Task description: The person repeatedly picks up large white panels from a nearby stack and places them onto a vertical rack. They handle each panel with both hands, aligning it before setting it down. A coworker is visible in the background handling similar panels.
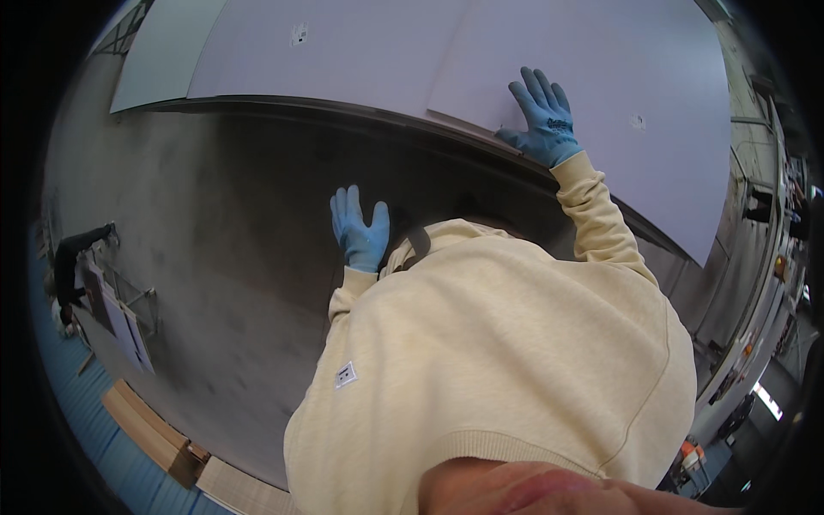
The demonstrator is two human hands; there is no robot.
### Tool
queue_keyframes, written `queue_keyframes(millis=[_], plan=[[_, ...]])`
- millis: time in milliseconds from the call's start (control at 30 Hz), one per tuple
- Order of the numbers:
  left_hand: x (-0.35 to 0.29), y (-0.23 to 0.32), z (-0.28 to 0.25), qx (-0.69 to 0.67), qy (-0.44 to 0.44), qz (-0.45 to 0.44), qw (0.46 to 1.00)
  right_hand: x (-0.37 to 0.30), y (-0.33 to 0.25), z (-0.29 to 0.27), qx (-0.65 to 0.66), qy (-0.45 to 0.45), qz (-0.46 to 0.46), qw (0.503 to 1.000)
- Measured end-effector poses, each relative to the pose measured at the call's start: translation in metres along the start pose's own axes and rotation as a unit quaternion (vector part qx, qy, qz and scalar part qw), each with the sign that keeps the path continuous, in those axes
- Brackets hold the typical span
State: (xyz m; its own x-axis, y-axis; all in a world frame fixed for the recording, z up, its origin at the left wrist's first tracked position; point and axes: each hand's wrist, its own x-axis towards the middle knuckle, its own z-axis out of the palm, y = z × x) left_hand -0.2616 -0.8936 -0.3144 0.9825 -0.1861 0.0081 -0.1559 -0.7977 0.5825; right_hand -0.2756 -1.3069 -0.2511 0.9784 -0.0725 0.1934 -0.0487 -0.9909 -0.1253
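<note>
In a blue work glove, my right hand (544, 120) lies with its fingers spread over the near edge of a large pale lilac panel (592, 77). My left hand (359, 230), gloved the same way, hangs over the floor beside my body, its fingers apart and nothing in it. Another pale panel (343, 60) lies to the left, and the right-hand panel's edge overlaps it. Small white labels, one of them a sticker (299, 34), are on the panel faces. Below their near edge is dark shadow.
Grey concrete floor (215, 257) stretches to the left. A person (73, 266) is at the far left near a rack of boards (120, 313). Long brown boards or cartons (146, 425) lie at the lower left. Shelving and equipment line the right side, where another person (777, 206) appears.
</note>
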Motion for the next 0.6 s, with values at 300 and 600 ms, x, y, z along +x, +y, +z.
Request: queue_keyframes(millis=[300, 600], plan=[[0.136, 0.072, 0.001, 0.087, -0.001, 0.377, 0.922, -0.026, -0.035, 0.040, -0.023, 0.015, 0.072, 0.997], [0.175, 0.134, 0.064, 0.127, -0.064, 0.524, 0.840, -0.036, -0.051, 0.033, -0.035, 0.057, 0.082, 0.994]])
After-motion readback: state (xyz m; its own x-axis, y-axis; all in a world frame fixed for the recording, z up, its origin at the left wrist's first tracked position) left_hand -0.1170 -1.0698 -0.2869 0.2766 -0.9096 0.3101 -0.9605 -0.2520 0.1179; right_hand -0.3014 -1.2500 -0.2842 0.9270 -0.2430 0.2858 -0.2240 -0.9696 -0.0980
